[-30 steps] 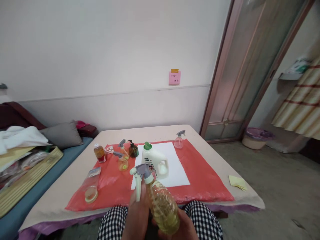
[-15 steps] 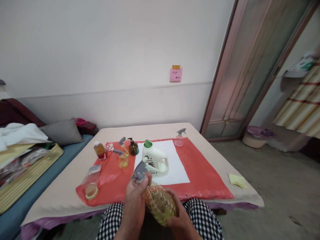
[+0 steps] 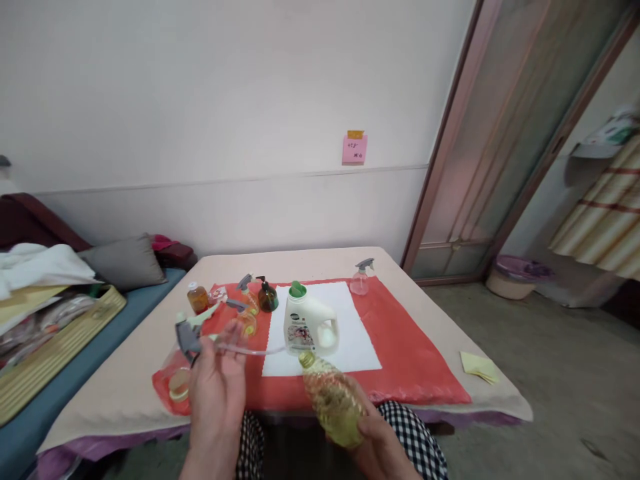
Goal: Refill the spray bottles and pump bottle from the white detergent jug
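Note:
My left hand (image 3: 219,367) grips a grey spray trigger head (image 3: 187,340), whose thin clear dip tube (image 3: 255,349) points right toward the bottle. Fingers of my right hand (image 3: 367,417) wrap the lower part of a yellowish see-through bottle (image 3: 333,403); its neck stands uncovered and tilts up to the left. Just beyond the bottle, a white jug (image 3: 295,320) with a green top (image 3: 298,289) stands on a white cloth (image 3: 357,340). The trigger head and left fingers are a little blurred.
On the red sheet (image 3: 415,360) stand a dark pump bottle (image 3: 267,296), a pink spray bottle (image 3: 359,283) and two other spray bottles at left. An amber bottle (image 3: 198,300) is at the far left. Yellow paper slips (image 3: 479,365) lie near the table's right edge.
The spray trigger head has come off the bottle, and my left hand has carried it left with its tube out. My right hand still holds the bottle, slightly farther right.

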`<state>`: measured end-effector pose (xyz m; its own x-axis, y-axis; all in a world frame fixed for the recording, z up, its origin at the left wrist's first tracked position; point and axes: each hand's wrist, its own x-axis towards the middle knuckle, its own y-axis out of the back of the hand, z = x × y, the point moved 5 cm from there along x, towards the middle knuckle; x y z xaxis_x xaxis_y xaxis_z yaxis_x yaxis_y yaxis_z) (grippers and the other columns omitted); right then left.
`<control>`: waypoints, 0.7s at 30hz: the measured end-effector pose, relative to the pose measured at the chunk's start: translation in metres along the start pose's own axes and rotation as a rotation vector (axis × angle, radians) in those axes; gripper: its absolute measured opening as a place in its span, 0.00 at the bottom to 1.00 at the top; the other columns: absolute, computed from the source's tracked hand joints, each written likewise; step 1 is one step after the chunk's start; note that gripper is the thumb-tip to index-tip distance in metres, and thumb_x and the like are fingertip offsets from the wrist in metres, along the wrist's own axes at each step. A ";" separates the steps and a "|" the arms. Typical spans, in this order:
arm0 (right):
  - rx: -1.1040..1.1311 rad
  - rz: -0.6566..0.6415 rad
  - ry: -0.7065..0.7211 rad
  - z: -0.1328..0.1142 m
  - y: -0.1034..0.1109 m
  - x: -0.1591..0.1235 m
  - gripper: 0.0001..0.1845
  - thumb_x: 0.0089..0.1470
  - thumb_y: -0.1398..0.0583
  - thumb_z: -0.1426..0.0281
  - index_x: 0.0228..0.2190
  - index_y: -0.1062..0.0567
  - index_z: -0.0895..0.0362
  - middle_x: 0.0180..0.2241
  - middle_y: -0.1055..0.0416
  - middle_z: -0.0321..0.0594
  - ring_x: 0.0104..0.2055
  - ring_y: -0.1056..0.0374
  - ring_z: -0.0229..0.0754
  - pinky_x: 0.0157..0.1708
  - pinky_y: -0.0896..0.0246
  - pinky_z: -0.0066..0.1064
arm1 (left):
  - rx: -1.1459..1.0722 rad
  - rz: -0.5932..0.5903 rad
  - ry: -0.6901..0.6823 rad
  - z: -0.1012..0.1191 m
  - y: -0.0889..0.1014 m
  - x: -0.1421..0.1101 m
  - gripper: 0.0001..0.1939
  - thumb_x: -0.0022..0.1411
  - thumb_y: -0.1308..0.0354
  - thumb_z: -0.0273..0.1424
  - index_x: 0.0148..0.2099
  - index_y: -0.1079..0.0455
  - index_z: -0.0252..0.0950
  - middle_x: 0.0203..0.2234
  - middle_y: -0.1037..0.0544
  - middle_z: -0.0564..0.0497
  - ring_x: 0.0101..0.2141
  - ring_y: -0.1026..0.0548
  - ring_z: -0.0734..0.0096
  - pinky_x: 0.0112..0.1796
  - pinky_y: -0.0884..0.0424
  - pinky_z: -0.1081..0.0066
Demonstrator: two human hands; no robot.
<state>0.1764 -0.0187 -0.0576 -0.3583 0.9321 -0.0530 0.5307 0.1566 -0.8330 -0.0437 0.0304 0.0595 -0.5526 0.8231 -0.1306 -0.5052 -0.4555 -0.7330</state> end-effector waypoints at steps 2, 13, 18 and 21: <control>0.020 0.040 0.034 -0.013 0.002 0.006 0.38 0.36 0.30 0.63 0.52 0.28 0.49 0.53 0.27 0.45 0.49 0.29 0.52 0.39 0.33 0.39 | -0.035 0.040 -0.036 0.014 0.003 0.007 0.16 0.71 0.51 0.38 0.40 0.27 0.33 0.39 0.20 0.45 0.41 0.22 0.69 0.44 0.26 0.69; -0.815 0.279 0.328 -0.139 -0.011 0.101 0.37 0.42 0.33 0.61 0.55 0.34 0.49 0.50 0.29 0.42 0.46 0.30 0.49 0.42 0.33 0.40 | -0.052 0.105 0.009 -0.004 0.035 0.009 0.10 0.69 0.47 0.27 0.35 0.28 0.34 0.37 0.20 0.48 0.31 0.25 0.79 0.30 0.26 0.81; -1.056 0.243 0.283 -0.167 -0.024 0.129 0.36 0.41 0.33 0.63 0.54 0.31 0.49 0.49 0.29 0.43 0.45 0.31 0.48 0.40 0.35 0.38 | -0.060 0.124 0.046 -0.009 0.042 0.007 0.08 0.68 0.47 0.24 0.38 0.27 0.34 0.38 0.20 0.47 0.32 0.24 0.78 0.32 0.25 0.81; -1.202 0.210 0.262 -0.178 -0.038 0.137 0.34 0.40 0.33 0.63 0.53 0.29 0.49 0.51 0.31 0.43 0.49 0.33 0.48 0.45 0.36 0.39 | -0.061 0.115 0.067 -0.012 0.046 0.007 0.06 0.67 0.45 0.23 0.38 0.28 0.33 0.38 0.20 0.47 0.30 0.24 0.78 0.32 0.25 0.80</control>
<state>0.2437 0.1612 0.0651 -0.0910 0.9906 0.1016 0.9741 0.0674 0.2159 -0.0628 0.0196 0.0167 -0.5576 0.7887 -0.2589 -0.3989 -0.5281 -0.7496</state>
